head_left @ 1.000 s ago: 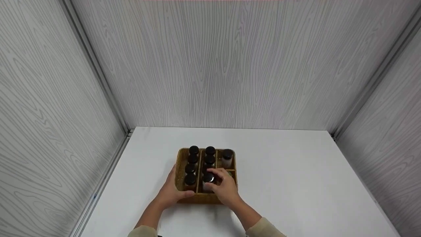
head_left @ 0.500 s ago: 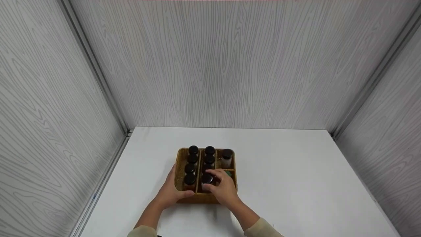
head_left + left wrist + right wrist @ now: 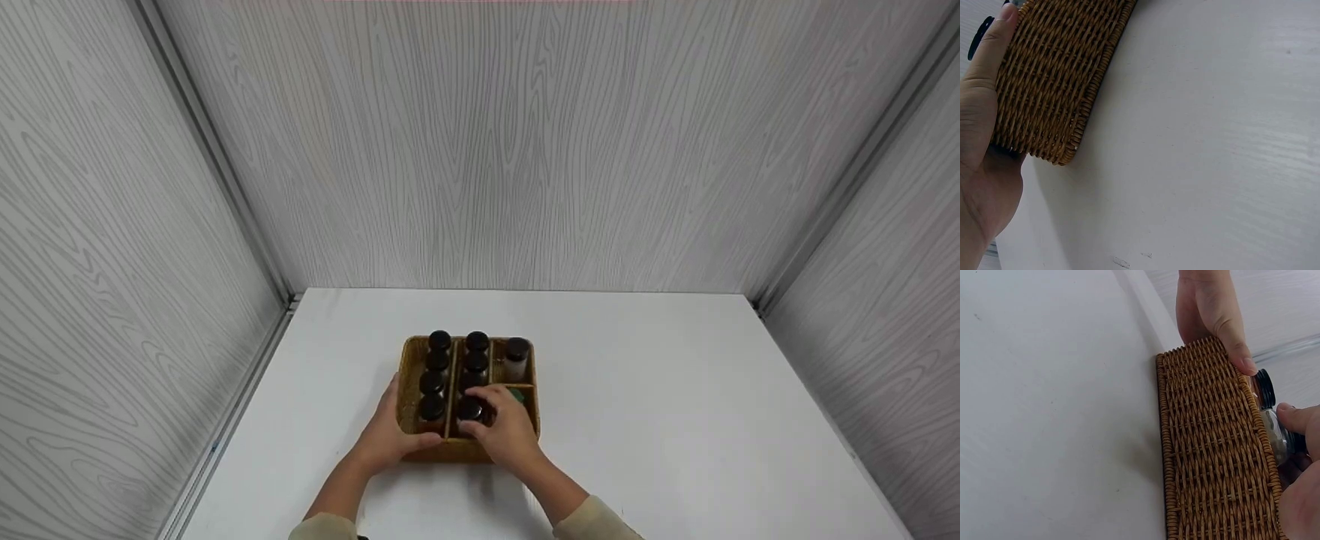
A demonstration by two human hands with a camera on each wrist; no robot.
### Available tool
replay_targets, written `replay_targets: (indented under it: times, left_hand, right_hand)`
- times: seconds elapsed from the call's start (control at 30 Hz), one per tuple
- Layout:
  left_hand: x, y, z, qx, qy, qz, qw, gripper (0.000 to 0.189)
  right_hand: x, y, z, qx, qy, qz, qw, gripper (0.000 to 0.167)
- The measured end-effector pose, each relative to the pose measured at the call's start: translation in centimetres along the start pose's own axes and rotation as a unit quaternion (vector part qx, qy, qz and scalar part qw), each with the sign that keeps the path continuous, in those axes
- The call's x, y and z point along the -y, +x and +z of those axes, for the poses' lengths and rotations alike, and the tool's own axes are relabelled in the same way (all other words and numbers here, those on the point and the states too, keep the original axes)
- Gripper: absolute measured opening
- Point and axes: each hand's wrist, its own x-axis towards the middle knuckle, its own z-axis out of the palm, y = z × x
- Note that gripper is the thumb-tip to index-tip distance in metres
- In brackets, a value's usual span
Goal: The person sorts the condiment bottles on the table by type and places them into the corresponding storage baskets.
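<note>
A brown wicker basket (image 3: 469, 452) with dividers stands on the white table, filled with jars with black lids. My left hand (image 3: 382, 441) holds its near left corner, thumb over the front rim and fingers along the left side. In the middle compartment, my right hand (image 3: 510, 431) grips a clear jar (image 3: 470, 409) near its lid, between thumb and fingers. The right wrist view shows this glass jar (image 3: 1276, 436) upright just behind the basket's front rim, its pale contents partly hidden by the hand. Beside it, another lidded jar (image 3: 1264, 389) stands near my left thumb.
Several black-lidded jars (image 3: 432, 382) line the left compartment, and more stand behind the gripped one. A single jar (image 3: 516, 360) occupies the back right compartment. Something green (image 3: 517, 394) shows in the front right one. Grey wood-grain panels (image 3: 480, 150) enclose the table's back and sides.
My right hand has shifted slightly left with the jar, which sits a little lower in the middle compartment. More of the green thing shows. My left hand keeps its hold on the basket.
</note>
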Motion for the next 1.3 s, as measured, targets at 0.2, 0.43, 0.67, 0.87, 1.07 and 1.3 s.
replay_targets:
  times: [0.2, 0.43, 0.67, 0.87, 1.07, 1.3]
  left_hand:
    - [0.06, 0.01, 0.02, 0.0, -0.002, -0.002, 1.0, 0.15]
    - [0.22, 0.07, 0.0, 0.001, 0.004, -0.003, 1.0, 0.152]
    - [0.15, 0.08, 0.01, -0.002, 0.009, -0.009, 0.9999, 0.153]
    - [0.08, 0.16, 0.07, -0.007, 0.012, -0.012, 0.9998, 0.153]
    - [0.11, 0.16, 0.04, -0.003, -0.004, 0.003, 1.0, 0.152]
    - [0.21, 0.0, -0.02, -0.004, -0.004, -0.004, 1.0, 0.152]
  right_hand:
    - [0.03, -0.02, 0.2, 0.0, -0.025, -0.005, 0.9997, 0.044]
    - [-0.15, 0.04, 0.28, -0.002, -0.038, -0.017, 0.9991, 0.043]
    - [-0.3, 0.1, 0.2, 0.002, -0.046, -0.022, 0.9987, 0.045]
    - [-0.25, 0.02, 0.08, 0.009, -0.047, -0.025, 0.9985, 0.046]
    - [-0.35, -0.12, -0.07, 0.011, -0.037, -0.033, 0.9987, 0.046]
    - [-0.55, -0.12, -0.18, 0.013, -0.014, -0.031, 0.9993, 0.045]
